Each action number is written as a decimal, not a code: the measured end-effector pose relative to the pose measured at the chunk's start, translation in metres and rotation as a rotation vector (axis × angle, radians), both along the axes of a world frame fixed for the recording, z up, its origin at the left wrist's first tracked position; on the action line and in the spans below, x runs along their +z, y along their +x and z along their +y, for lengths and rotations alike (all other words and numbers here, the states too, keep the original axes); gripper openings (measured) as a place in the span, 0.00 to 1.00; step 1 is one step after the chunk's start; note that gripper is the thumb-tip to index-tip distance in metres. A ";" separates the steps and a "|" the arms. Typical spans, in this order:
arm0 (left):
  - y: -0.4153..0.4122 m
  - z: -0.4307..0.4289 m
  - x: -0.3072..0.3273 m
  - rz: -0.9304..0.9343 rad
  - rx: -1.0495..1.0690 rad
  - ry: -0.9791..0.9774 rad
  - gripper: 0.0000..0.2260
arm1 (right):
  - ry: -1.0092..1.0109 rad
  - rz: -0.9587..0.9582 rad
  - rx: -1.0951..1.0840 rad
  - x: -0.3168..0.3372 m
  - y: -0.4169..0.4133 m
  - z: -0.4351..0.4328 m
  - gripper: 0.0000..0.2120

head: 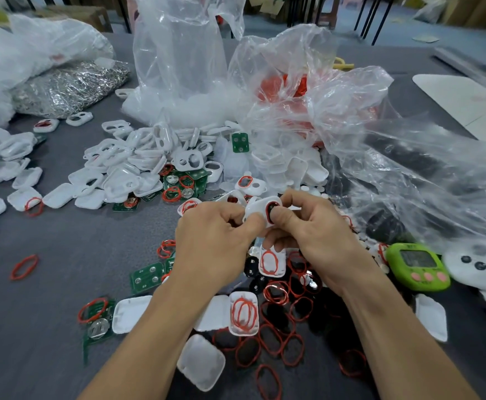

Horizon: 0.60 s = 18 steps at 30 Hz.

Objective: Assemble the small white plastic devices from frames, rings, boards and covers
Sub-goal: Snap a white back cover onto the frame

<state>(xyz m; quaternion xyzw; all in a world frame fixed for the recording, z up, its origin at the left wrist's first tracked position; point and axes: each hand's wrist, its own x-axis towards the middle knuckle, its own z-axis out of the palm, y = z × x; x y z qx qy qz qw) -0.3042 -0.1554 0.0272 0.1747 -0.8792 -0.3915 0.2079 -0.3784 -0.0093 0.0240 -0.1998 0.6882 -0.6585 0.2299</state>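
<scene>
Above the bench (62,255) middle, near its front edge: left hand (212,241) and right hand (308,235) both closed on one white frame (260,210), right thumb pressing a red ring (269,210) into its round opening. Ring-seating step, probably; seat partly hidden. Next: press the ring flush, then reach for a green board (146,277) at front left.
</scene>
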 end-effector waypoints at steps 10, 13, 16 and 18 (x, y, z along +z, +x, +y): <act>0.001 -0.006 -0.001 0.087 -0.230 0.254 0.19 | -0.124 -0.149 -0.095 0.013 0.000 0.006 0.05; 0.002 -0.004 0.001 0.078 -0.244 0.280 0.11 | -0.129 -0.160 -0.100 0.015 0.000 0.007 0.05; 0.003 0.000 0.003 0.089 -0.205 0.280 0.11 | -0.104 -0.138 -0.077 0.015 0.000 0.009 0.04; 0.003 0.000 0.004 0.093 -0.172 0.268 0.15 | -0.087 -0.118 -0.054 0.015 0.000 0.008 0.04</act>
